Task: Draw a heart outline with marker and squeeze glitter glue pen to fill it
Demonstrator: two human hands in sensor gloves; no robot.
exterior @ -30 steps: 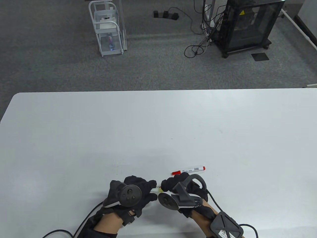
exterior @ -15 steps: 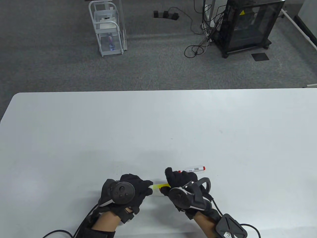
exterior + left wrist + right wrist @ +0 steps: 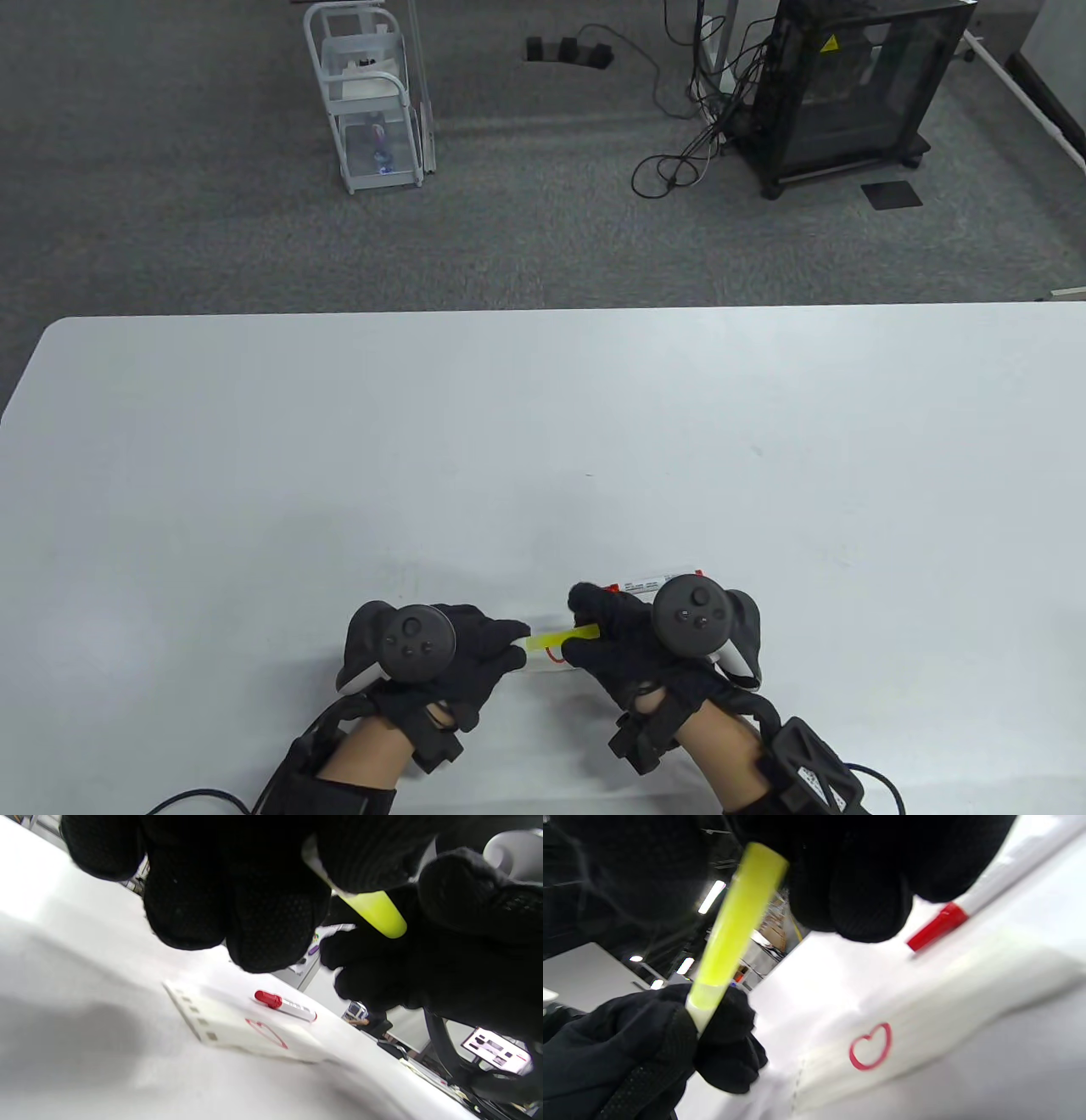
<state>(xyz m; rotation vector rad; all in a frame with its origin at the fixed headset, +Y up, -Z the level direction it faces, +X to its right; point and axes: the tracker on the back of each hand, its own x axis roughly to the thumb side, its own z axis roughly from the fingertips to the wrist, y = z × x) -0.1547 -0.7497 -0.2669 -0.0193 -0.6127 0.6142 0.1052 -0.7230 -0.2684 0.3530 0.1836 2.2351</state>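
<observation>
Red heart outline (image 3: 870,1046) sits drawn, unfilled, on the white paper card (image 3: 925,1018); left hand (image 3: 441,654) and right hand (image 3: 628,649) each pinch the yellow-green glitter glue pen (image 3: 560,636). Filling remains.

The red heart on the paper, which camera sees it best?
The right wrist view: the whole red heart outline shows on the white paper, unfilled. The left wrist view shows it slanted and blurry. In the table view only a red bit peeks between the hands.
</observation>
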